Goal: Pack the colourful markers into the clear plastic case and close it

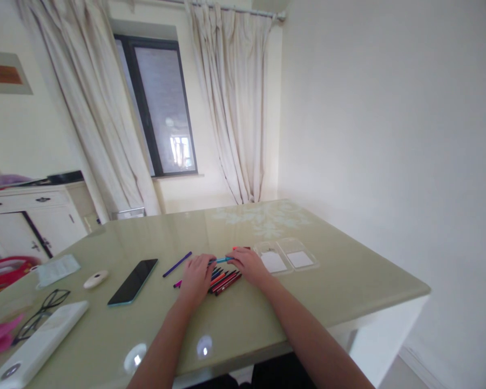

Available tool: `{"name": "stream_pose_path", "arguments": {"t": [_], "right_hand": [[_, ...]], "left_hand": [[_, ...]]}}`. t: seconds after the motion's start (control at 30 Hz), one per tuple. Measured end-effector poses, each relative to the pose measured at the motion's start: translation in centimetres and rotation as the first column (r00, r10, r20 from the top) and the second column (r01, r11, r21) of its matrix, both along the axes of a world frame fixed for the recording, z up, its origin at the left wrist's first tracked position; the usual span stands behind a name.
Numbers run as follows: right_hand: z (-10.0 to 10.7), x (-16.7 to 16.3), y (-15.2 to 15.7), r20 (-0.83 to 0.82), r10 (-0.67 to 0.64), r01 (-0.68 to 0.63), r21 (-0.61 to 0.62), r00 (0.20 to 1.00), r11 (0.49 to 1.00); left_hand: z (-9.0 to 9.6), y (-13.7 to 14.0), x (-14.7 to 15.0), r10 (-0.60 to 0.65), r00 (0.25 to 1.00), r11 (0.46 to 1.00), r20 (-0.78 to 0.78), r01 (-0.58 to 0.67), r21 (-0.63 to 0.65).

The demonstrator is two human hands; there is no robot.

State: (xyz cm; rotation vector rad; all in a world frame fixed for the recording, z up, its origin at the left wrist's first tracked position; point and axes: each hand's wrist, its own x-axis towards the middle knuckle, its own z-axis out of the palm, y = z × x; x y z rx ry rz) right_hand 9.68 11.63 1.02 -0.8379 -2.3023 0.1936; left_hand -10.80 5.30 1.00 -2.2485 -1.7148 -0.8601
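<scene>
Between my two hands a light blue marker pen [222, 260] lies level just above the tabletop. My left hand [197, 270] is closed on one end of it, and my right hand [245, 260] pinches the other end. Under and in front of my hands is a pile of marker pens [225, 281] in red, orange and dark shades. A purple marker pen [177, 264] lies apart, left of my left hand. The tip of a pink pen [178, 284] shows beside my left wrist. Part of a red pen [241, 248] appears behind my right fingers.
Right of my hands lies an open clear plastic case [287, 255] with white inserts. To the left are a phone [133, 282], a white oval object [96, 279], eyeglasses [43, 313], a face mask [59, 270] and a long white device [40, 343]. A wall borders the table's right side.
</scene>
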Motion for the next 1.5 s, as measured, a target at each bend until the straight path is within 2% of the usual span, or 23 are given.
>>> {"name": "stream_pose_path", "arguments": {"t": [0.1, 0.23, 0.33, 0.5, 0.6, 0.77, 0.83, 0.9, 1.0, 1.07, 1.17, 1.27, 1.37, 1.43, 1.5], "right_hand": [[0.0, -0.4, -0.1, 0.038, 0.082, -0.083, 0.03, 0.996, 0.996], [0.0, -0.5, 0.1, 0.061, 0.096, -0.1, 0.068, 0.994, 0.993], [0.1, 0.6, 0.8, 0.002, 0.012, -0.012, 0.059, 1.0, 0.998], [-0.1, 2.4, 1.6, -0.085, -0.194, 0.192, -0.035, 0.977, 0.981], [-0.3, 2.0, 1.4, -0.01, -0.251, 0.249, -0.062, 0.968, 0.966], [-0.4, 0.8, 0.9, 0.186, -0.258, 0.277, -0.087, 0.948, 0.957], [-0.3, 0.7, 0.8, 0.241, -0.263, 0.289, -0.083, 0.934, 0.954], [-0.3, 0.7, 0.8, 0.288, -0.267, 0.3, -0.074, 0.92, 0.951], [-0.3, 0.7, 0.8, 0.328, -0.28, 0.314, -0.055, 0.902, 0.948], [-0.2, 0.6, 0.8, 0.336, -0.302, 0.333, -0.037, 0.892, 0.942], [-0.2, 0.2, 0.9, 0.339, -0.35, 0.373, -0.003, 0.873, 0.928], [-0.2, -0.1, 1.1, 0.327, -0.383, 0.397, 0.024, 0.864, 0.917], [-0.2, -0.2, 1.0, 0.278, -0.385, 0.392, 0.033, 0.88, 0.92], [-0.1, -0.2, 0.7, 0.2, -0.367, 0.371, 0.019, 0.908, 0.928], [0.0, -0.2, 0.3, 0.088, -0.319, 0.321, -0.011, 0.944, 0.947]], "left_hand": [[0.2, -0.3, 0.8, -0.012, 0.991, 0.998, -0.13, 0.004, -0.06], [0.6, -0.5, 1.3, 0.074, 0.979, 0.985, -0.19, -0.102, -0.138], [0.7, -0.4, 0.3, 0.197, 0.969, 0.96, -0.15, -0.222, -0.171], [0.0, 0.3, -3.2, 0.389, 0.916, 0.904, -0.1, -0.401, -0.147], [-0.7, 0.7, -4.6, 0.447, 0.887, 0.87, -0.114, -0.461, -0.177], [-1.2, 1.0, -5.2, 0.401, 0.914, 0.883, -0.065, -0.404, -0.239], [-1.2, 1.0, -5.5, 0.424, 0.905, 0.872, -0.039, -0.419, -0.252], [-1.2, 1.0, -6.1, 0.513, 0.858, 0.834, -0.006, -0.501, -0.23], [-1.2, 1.1, -7.3, 0.666, 0.744, 0.73, 0.048, -0.638, -0.246], [-1.3, 1.2, -8.1, 0.718, 0.693, 0.673, 0.065, -0.667, -0.32], [-1.3, 1.2, -8.7, 0.734, 0.676, 0.639, 0.064, -0.655, -0.403], [-1.1, 1.0, -8.8, 0.72, 0.691, 0.652, 0.063, -0.642, -0.402], [-0.6, 0.8, -8.2, 0.7, 0.709, 0.69, 0.082, -0.642, -0.334], [-0.3, 0.8, -7.2, 0.634, 0.764, 0.763, 0.12, -0.593, -0.259], [-0.1, 0.9, -5.8, 0.484, 0.859, 0.871, 0.166, -0.455, -0.184]]}}
